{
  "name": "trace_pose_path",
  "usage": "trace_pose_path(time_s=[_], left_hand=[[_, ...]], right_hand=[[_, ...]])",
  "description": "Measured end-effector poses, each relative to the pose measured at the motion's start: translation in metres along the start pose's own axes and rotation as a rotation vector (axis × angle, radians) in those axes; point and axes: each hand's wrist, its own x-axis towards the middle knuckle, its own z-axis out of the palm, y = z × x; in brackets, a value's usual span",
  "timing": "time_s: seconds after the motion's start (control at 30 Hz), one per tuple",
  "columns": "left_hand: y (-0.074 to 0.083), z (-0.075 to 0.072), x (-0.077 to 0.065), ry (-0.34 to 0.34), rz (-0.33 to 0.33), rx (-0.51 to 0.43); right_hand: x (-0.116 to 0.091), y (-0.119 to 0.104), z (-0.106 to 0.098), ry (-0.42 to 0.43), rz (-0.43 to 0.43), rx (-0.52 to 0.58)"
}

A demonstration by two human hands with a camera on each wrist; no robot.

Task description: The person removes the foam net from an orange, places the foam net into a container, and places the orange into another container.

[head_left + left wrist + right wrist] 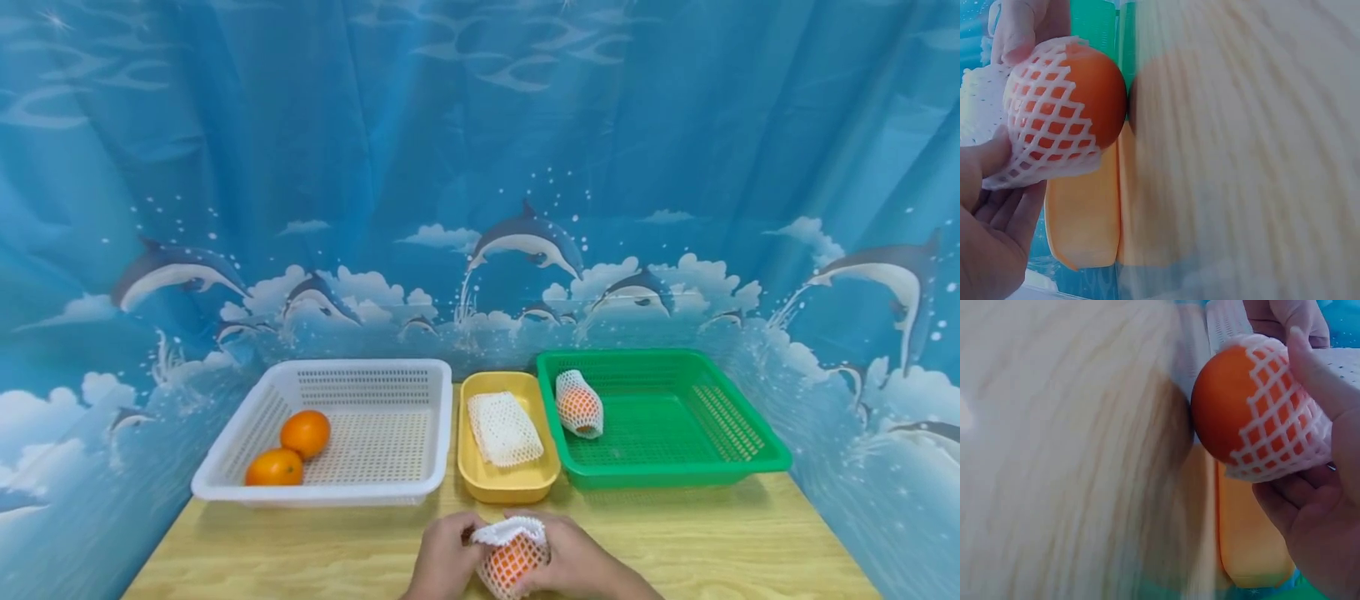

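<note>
Both hands are on an orange [1107, 94] partly inside a white foam net [1279, 419], at the front of the table. The left hand [444, 557] pinches the net's edge between thumb and fingers on one side. On the other side the right hand [573, 558] grips the netted orange, its thumb along the net and its fingers beneath. One end of the orange sticks out bare from the net in both wrist views, close to the wooden surface.
Two bare oranges [305, 434] lie in a white basket [438, 475] at left. A yellow tray [498, 493] in the middle holds flat foam nets [504, 428]. In the green basket [675, 475] at right lies a netted orange [580, 406]. A dolphin-printed curtain [480, 167] hangs behind.
</note>
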Motion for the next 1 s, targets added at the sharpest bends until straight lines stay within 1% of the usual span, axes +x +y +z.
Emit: trace_pose_path(time_s=[0.07,0.13,0.2,0.27,0.37,0.47,0.5,0.57,0.6,0.67,0.73,0.8,0.87,0.93,1.0], left_hand=[[0.002,0.0,0.001,0.022,-0.023,0.027],[0.003,0.0,0.001,0.045,-0.035,0.039],[0.004,0.001,0.002,0.064,-0.026,0.017],[0.004,0.001,0.002,0.052,-0.009,-0.03],[0.001,0.0,0.0,0.0,0.034,-0.098],[-0.003,-0.002,-0.002,-0.086,0.082,-0.104],[-0.004,-0.003,-0.003,-0.117,0.107,-0.1],[-0.005,-0.005,-0.004,-0.175,0.152,-0.095],[-0.005,-0.005,-0.004,-0.2,0.16,-0.099],[-0.005,-0.006,-0.004,-0.225,0.176,-0.103],[-0.004,-0.005,-0.004,-0.223,0.185,-0.103],[-0.004,-0.005,-0.004,-0.203,0.183,-0.1],[-0.004,-0.004,-0.004,-0.169,0.187,-0.093],[-0.004,-0.003,-0.004,-0.126,0.174,-0.094],[-0.003,-0.002,-0.005,-0.078,0.158,-0.08]], right_hand=[[0.001,0.001,0.001,-0.012,-0.009,0.016],[0.002,0.002,0.001,0.008,-0.032,0.015],[0.002,0.003,0.001,0.034,-0.057,-0.003],[0.003,0.003,0.001,0.058,-0.081,-0.008],[0.002,0.003,0.001,0.096,-0.116,0.019],[0.003,0.003,0.001,0.149,-0.172,0.05],[0.003,0.003,0.0,0.166,-0.196,0.056],[0.003,0.001,-0.001,0.198,-0.255,0.058],[0.003,-0.001,-0.002,0.217,-0.297,0.044],[0.004,-0.006,-0.003,0.249,-0.378,0.019],[0.004,-0.011,-0.003,0.273,-0.436,0.012],[0.005,-0.013,-0.003,0.284,-0.47,0.017],[0.005,-0.012,-0.002,0.279,-0.463,0.03],[0.004,-0.007,-0.001,0.264,-0.414,0.02],[0.003,-0.003,0.0,0.243,-0.364,-0.038]])
